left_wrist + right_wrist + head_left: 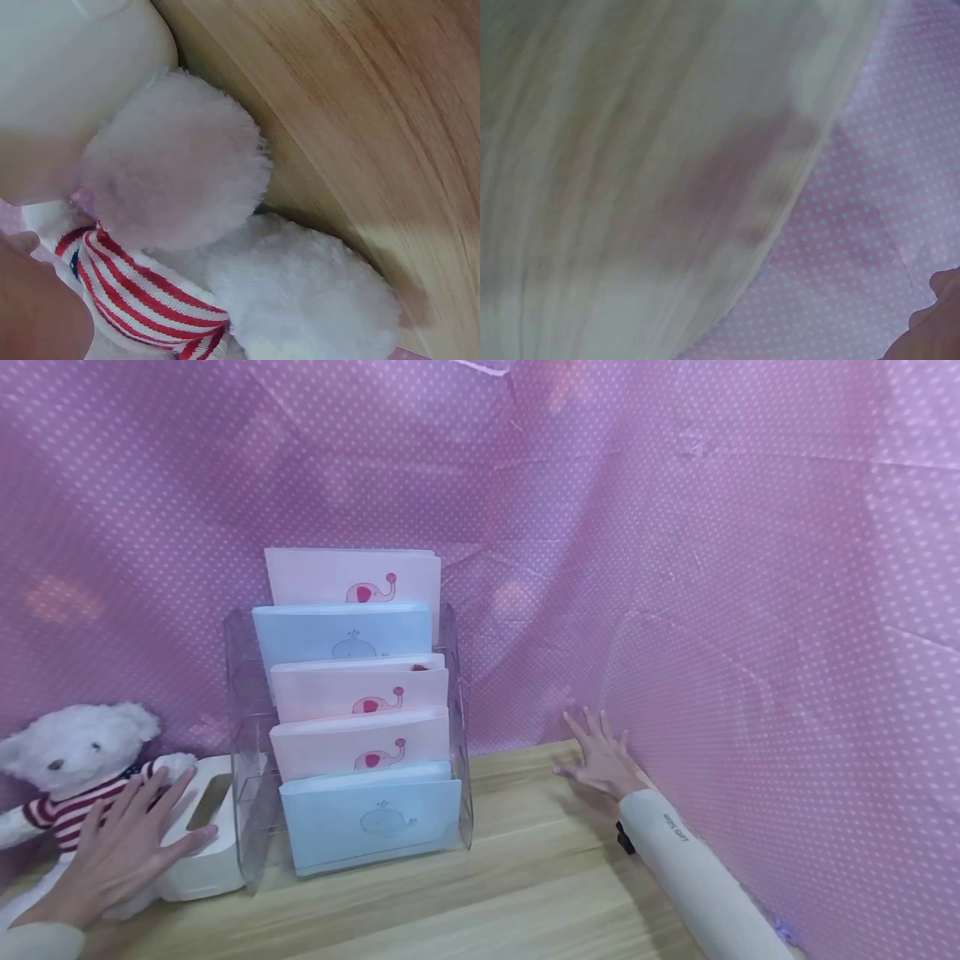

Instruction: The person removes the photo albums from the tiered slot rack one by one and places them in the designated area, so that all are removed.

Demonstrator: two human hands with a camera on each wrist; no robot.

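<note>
My left hand point(120, 852), its fingers spread, is over a white teddy bear point(67, 743) in a red-striped shirt. The thumb reaches across the front of a white box with a slot in its top point(210, 868). In the left wrist view, the bear's fluffy feet point(180, 165) and striped shirt point(150, 296) lie below the hand, against the white box point(75, 90). Out to the right, my right hand point(602, 762) spreads its fingers by the table's corner and holds nothing. Only a bit of that hand point(934, 330) shows in the right wrist view.
A clear tiered rack point(243, 793) stands between the hands. It carries several folded, card-like pieces: pink ones with elephants point(315, 697) and blue ones with whales point(330, 827). Pink dotted cloth point(600, 527) hangs behind and right of the wooden table point(525, 877).
</note>
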